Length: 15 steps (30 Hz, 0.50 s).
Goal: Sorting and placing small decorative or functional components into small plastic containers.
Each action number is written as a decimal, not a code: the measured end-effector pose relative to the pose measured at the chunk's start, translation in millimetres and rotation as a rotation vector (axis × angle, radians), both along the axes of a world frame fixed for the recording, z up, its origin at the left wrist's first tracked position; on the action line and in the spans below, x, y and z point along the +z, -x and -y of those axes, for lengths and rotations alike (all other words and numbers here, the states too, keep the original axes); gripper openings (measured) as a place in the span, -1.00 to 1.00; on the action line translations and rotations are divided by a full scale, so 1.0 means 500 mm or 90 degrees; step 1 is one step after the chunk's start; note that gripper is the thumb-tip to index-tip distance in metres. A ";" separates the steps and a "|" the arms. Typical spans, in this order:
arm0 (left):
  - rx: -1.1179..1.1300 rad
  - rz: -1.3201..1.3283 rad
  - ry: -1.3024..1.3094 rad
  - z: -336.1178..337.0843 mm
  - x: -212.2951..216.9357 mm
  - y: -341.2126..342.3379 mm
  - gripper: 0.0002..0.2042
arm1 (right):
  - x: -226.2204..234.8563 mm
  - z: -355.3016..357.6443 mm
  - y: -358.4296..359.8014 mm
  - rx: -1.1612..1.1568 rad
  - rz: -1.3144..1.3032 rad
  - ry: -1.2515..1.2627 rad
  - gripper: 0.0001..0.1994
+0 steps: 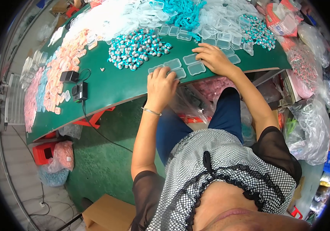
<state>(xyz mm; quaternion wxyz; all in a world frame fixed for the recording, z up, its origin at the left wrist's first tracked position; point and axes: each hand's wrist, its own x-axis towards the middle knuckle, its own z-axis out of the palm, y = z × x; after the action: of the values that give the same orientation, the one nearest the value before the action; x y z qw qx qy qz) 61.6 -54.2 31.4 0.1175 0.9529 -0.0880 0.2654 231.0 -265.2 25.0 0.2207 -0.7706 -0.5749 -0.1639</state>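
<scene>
Two bare hands down on a green table (107, 86). Left hand (160, 86) flat, fingers spread a little, resting on small clear plastic cases (172, 64) near the table's front edge. A thin silver bracelet (151, 111) round the left wrist. Right hand (212, 57) just beside, palm down, fingers curled over more clear cases (196, 68). Hard to tell whether those fingers pinch one case or only press on it; fingertips mostly hidden from above.

Behind the hands, a heap of little teal and silver pieces (136, 48), too small to make out. More of the same heaped far right (258, 32), partly under clear lids. A big pile of empty clear cases (226, 23) along the back, cut off at the top edge. Pink and orange bits (63, 63) spread on the left, blurry near the rim. Two black boxes with a cord (76, 84) beside them.

Under the table, plastic bags (307, 131), contents unclear. A cardboard box (109, 213) low down, half hidden by the arm.
</scene>
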 end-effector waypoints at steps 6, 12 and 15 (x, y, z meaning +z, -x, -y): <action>-0.004 0.016 0.005 -0.010 0.004 0.014 -0.80 | 0.006 0.014 0.056 -0.098 0.031 -0.038 -0.85; 0.005 0.007 0.007 -0.018 0.005 0.020 -0.79 | 0.008 -0.057 0.119 -0.179 -0.033 -0.074 -0.78; 0.009 0.009 0.004 -0.017 0.004 0.017 -0.77 | 0.015 -0.081 0.139 -0.172 -0.079 -0.081 -0.78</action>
<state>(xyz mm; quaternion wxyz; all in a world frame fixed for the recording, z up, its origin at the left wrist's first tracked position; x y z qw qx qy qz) 53.3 -45.6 33.4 0.1181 0.9512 -0.0815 0.2730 161.5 -224.9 32.5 0.2806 -0.8339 -0.4398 -0.1801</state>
